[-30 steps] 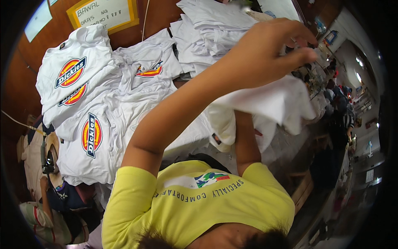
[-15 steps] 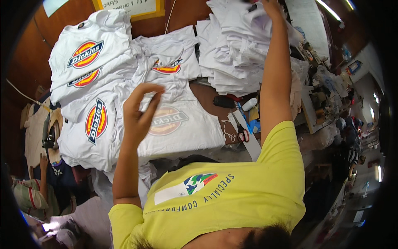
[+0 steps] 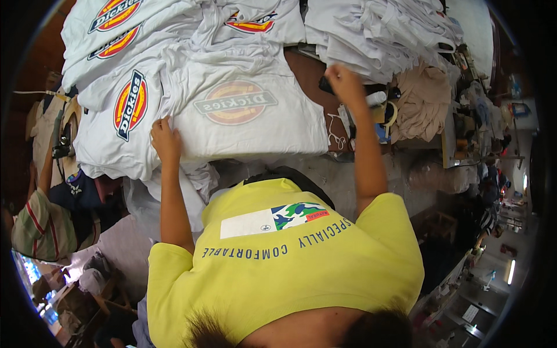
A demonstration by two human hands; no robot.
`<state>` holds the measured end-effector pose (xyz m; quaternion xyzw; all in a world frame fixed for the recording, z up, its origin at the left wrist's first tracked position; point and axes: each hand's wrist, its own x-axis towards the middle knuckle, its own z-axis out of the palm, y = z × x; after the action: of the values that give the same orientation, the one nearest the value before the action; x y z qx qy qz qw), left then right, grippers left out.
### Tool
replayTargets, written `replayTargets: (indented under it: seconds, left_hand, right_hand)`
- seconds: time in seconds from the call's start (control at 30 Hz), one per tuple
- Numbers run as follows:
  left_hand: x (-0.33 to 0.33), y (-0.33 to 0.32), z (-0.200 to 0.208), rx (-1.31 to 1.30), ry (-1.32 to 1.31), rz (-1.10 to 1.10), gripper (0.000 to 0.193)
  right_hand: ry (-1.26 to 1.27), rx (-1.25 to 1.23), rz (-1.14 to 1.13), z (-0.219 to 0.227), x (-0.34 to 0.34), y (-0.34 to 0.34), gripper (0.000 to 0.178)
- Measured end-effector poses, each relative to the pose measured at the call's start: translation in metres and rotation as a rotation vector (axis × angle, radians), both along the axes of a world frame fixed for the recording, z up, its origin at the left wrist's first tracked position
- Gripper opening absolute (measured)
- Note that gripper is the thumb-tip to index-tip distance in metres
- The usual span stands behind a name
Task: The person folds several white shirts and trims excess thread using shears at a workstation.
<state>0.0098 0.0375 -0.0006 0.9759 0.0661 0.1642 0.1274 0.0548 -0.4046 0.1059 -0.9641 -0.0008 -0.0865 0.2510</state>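
Note:
In front of me a white T-shirt (image 3: 272, 130) lies flat, its oval print showing faintly and mirrored through the cloth. My left hand (image 3: 166, 141) is at its left side, fingers curled onto a fold of the fabric. Beside that hand is another white T-shirt (image 3: 96, 136) with a bright red, yellow and blue oval print. My right hand (image 3: 346, 86) is raised past the shirt's right edge, its fingers drawn together and slightly blurred. What it holds, if anything, I cannot make out. A black object (image 3: 326, 85) shows right next to its fingers.
Printed white shirts (image 3: 168, 26) are piled at the back left, and a stack of white garments (image 3: 377, 40) stands at the back right. Beige cloth (image 3: 420, 101) lies heaped on the right. A white cord (image 3: 336, 130) is near my right forearm. Another person's sleeve (image 3: 40, 226) shows far left.
My right hand has come down from the white stack toward the small things beside the shirt. My left hand has lowered from the air onto the shirt's left side. The view has tilted downward.

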Motion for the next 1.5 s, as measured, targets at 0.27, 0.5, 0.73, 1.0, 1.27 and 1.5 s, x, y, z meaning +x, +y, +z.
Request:
replayTargets:
  seconds: [0.27, 0.5, 0.73, 1.0, 1.27, 1.5]
  left_hand:
    - [-0.023, 0.013, 0.0, 0.163, -0.021, -0.087, 0.019]
    - [-0.036, 0.062, 0.02, -0.961, 0.018, -0.185, 0.016]
    - [-0.077, 0.09, 0.108, -1.495, -0.133, -0.248, 0.02]
    - [-0.101, 0.122, 0.181, -0.963, -0.134, -0.276, 0.012]
    - [-0.012, 0.13, 0.258, -0.892, -0.283, -0.259, 0.021]
    - [0.175, 0.128, 0.186, -0.365, -0.494, -0.394, 0.067]
  right_hand:
    - [0.266, 0.208, -0.209, -0.11, -0.065, 0.02, 0.043]
    - [0.066, 0.159, -0.183, -0.14, -0.057, -0.001, 0.034]
    - [0.076, 0.688, -0.155, -0.067, -0.084, -0.046, 0.02]
    - [-0.061, 1.126, -0.057, 0.056, -0.157, -0.081, 0.022]
    - [-0.202, 1.036, 0.073, 0.115, -0.059, -0.055, 0.015]
    - [-0.657, 0.639, 0.051, 0.025, 0.088, 0.011, 0.025]
